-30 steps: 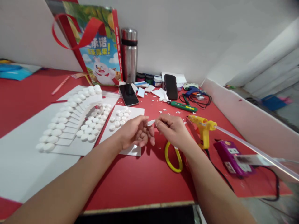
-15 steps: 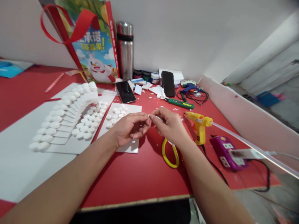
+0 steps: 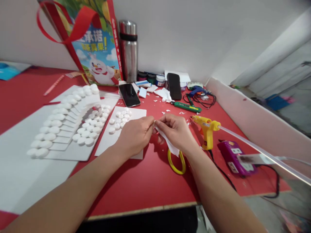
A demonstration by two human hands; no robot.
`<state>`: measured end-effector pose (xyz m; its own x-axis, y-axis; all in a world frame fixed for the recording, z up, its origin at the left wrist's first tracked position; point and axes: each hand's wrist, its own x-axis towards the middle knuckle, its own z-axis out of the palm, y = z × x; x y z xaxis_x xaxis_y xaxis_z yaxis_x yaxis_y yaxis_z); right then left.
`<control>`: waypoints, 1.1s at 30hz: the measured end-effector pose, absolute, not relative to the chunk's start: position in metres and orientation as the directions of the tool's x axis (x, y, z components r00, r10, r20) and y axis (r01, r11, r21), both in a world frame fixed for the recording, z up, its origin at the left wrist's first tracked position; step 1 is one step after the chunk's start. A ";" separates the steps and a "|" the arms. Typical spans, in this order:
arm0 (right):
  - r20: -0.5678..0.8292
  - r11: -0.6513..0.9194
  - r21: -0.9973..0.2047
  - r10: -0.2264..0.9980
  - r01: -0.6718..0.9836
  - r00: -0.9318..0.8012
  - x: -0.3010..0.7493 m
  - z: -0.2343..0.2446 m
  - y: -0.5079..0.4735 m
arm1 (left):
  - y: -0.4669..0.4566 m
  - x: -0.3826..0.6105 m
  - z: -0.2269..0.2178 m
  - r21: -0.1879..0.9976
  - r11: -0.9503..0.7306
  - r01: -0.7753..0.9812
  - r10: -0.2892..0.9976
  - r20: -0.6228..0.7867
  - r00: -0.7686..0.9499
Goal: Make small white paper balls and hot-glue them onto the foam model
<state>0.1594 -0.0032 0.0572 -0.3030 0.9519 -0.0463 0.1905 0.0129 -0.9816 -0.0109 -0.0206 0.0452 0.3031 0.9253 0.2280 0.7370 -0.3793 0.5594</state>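
Observation:
Both of my hands meet fingertip to fingertip above the red table. My right hand (image 3: 175, 130) is closed in a pinch on a strip of white paper (image 3: 171, 145), which hangs down below the palm. My left hand (image 3: 137, 134) has its fingers closed, with thumb and forefinger pressed together against the right fingertips. A tiny pale bit shows where they meet; what the left fingers hold is hidden. Under the strip's lower end lies a yellow ring-shaped handle (image 3: 177, 171). Left of my left hand, small white discs (image 3: 121, 120) sit on a white board (image 3: 107, 147).
A stepped white piece with rows of discs (image 3: 54, 130) stands at left. To the right are a yellow glue gun (image 3: 206, 129) and a purple power strip (image 3: 234, 157). Behind lie a green cutter (image 3: 187, 106), phones (image 3: 130, 94), a steel flask (image 3: 129, 53) and a bag (image 3: 97, 48).
My left hand has turned over, back upward, and its fingers have closed in. The white strip now hangs visibly below my right hand. The view has shifted slightly.

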 end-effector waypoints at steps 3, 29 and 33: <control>-0.096 -0.059 -0.989 0.954 0.135 -0.285 0.158 0.058 -0.003 | -0.021 -0.010 0.045 0.348 -0.431 0.833 0.900 0.228 0.371; 0.098 0.177 -0.966 0.927 0.191 -0.361 0.162 0.041 0.006 | -0.015 -0.010 0.034 0.714 -0.515 0.475 0.856 0.456 0.242; 0.136 0.262 -0.905 0.925 0.336 -0.354 0.161 0.039 0.006 | -0.015 -0.009 0.032 0.612 -0.548 0.570 0.827 0.499 0.259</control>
